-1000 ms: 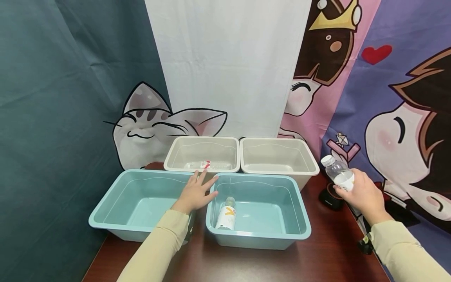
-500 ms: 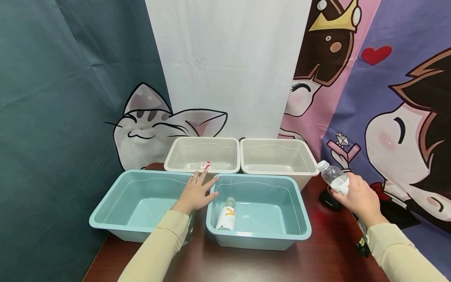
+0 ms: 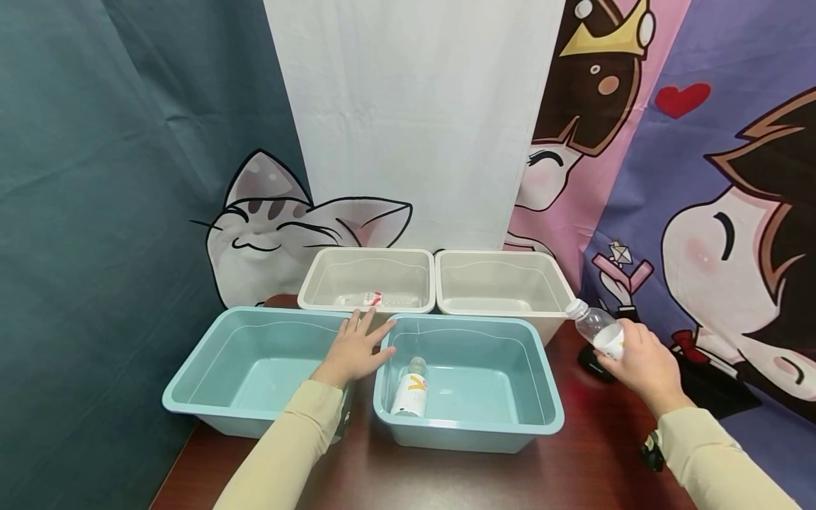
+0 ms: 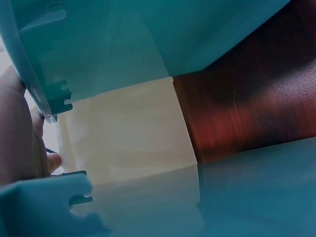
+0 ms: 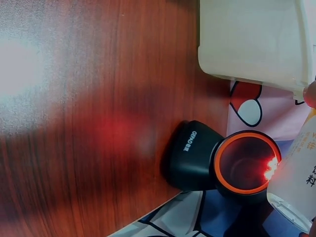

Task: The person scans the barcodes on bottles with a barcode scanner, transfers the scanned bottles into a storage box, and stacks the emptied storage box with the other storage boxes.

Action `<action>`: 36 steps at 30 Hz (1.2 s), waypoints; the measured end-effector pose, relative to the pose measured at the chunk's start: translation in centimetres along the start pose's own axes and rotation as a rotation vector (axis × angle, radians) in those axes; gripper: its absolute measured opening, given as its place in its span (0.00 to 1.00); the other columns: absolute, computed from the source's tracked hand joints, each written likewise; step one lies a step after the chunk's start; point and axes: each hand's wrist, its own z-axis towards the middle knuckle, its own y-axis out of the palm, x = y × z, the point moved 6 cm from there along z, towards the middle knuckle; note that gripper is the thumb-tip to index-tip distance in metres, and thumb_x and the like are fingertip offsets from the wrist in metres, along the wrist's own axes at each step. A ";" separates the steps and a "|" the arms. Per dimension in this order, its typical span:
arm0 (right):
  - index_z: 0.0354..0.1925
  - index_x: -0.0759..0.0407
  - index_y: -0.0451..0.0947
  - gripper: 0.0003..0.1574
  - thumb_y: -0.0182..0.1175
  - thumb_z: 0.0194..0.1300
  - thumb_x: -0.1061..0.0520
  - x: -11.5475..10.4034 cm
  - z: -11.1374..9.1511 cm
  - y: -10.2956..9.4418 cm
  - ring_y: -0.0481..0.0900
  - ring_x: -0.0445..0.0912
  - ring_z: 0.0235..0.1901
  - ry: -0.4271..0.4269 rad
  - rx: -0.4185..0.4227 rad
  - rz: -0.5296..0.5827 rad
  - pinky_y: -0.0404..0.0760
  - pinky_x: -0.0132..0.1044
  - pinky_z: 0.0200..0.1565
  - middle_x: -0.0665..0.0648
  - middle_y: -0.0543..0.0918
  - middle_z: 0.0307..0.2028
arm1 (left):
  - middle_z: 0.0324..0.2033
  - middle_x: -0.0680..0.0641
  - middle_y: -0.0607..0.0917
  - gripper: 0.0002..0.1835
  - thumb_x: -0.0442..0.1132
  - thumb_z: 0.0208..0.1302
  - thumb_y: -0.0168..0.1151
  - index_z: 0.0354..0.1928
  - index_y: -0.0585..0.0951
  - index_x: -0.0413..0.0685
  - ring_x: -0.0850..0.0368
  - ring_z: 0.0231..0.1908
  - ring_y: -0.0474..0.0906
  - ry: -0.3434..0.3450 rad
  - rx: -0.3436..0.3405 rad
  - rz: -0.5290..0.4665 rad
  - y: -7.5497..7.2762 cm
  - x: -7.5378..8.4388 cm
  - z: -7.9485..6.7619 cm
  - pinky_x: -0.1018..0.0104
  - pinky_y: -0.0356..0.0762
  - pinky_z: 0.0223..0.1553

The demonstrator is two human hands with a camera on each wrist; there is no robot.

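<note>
In the head view my right hand (image 3: 647, 367) grips a clear plastic bottle (image 3: 591, 326) with a white cap and white label, tilted with its cap toward the left. Below the bottle stands a black scanner (image 5: 193, 157) with an orange ring, glowing red in the right wrist view. My left hand (image 3: 354, 350) lies with fingers spread across the facing rims of two blue bins, holding nothing. Inside the right blue bin (image 3: 472, 426) another bottle (image 3: 410, 393) with a white label leans against the left wall. The left blue bin (image 3: 210, 409) shows a bare floor.
Two beige bins stand behind the blue ones. The left beige bin (image 3: 366, 256) contains a clear bottle (image 3: 372, 299) with a red-and-white label; the right beige bin (image 3: 503, 313) stands nearest the scanner. All sit on a dark red wooden table (image 3: 446, 482) before printed curtains.
My right hand has carried the bottle a little left and downward over the scanner. A red glow has appeared on the table. My left hand has stayed in place.
</note>
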 end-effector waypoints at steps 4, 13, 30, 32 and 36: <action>0.51 0.65 0.69 0.46 0.81 0.39 0.48 0.0 -0.3 0.5 0.75 0.63 0.31 -0.019 0.003 -0.008 0.74 0.61 0.24 0.70 0.76 0.37 | 0.80 0.41 0.49 0.36 0.69 0.72 0.45 0.78 0.59 0.71 0.33 0.78 0.39 -0.004 -0.006 0.006 0.0 0.0 0.0 0.37 0.41 0.75; 0.52 0.68 0.69 0.48 0.81 0.40 0.47 -0.2 -0.7 1.4 0.76 0.64 0.31 -0.079 -0.031 -0.054 0.76 0.61 0.28 0.71 0.77 0.38 | 0.80 0.41 0.49 0.36 0.69 0.72 0.45 0.78 0.60 0.71 0.33 0.78 0.40 -0.004 0.006 0.002 0.0 0.0 0.0 0.36 0.42 0.75; 0.57 0.69 0.67 0.50 0.80 0.43 0.48 -0.5 -1.4 2.3 0.76 0.65 0.38 -0.083 -0.073 -0.081 0.77 0.66 0.35 0.73 0.77 0.45 | 0.80 0.40 0.50 0.35 0.69 0.72 0.45 0.78 0.60 0.71 0.32 0.77 0.42 0.007 0.008 0.006 -0.2 0.0 -0.1 0.36 0.43 0.75; 0.57 0.69 0.67 0.50 0.80 0.43 0.48 -0.5 -1.3 2.2 0.76 0.65 0.37 -0.085 -0.073 -0.083 0.78 0.66 0.35 0.73 0.76 0.45 | 0.80 0.40 0.50 0.36 0.69 0.72 0.44 0.78 0.60 0.71 0.32 0.77 0.42 0.010 0.010 0.011 -0.1 0.0 0.0 0.36 0.43 0.75; 0.57 0.68 0.67 0.51 0.81 0.41 0.48 -0.7 -1.1 1.9 0.76 0.65 0.37 -0.093 -0.060 -0.085 0.78 0.65 0.35 0.73 0.77 0.45 | 0.80 0.40 0.50 0.35 0.69 0.72 0.44 0.78 0.60 0.71 0.32 0.77 0.42 0.011 0.011 0.016 -0.1 0.0 0.0 0.36 0.43 0.75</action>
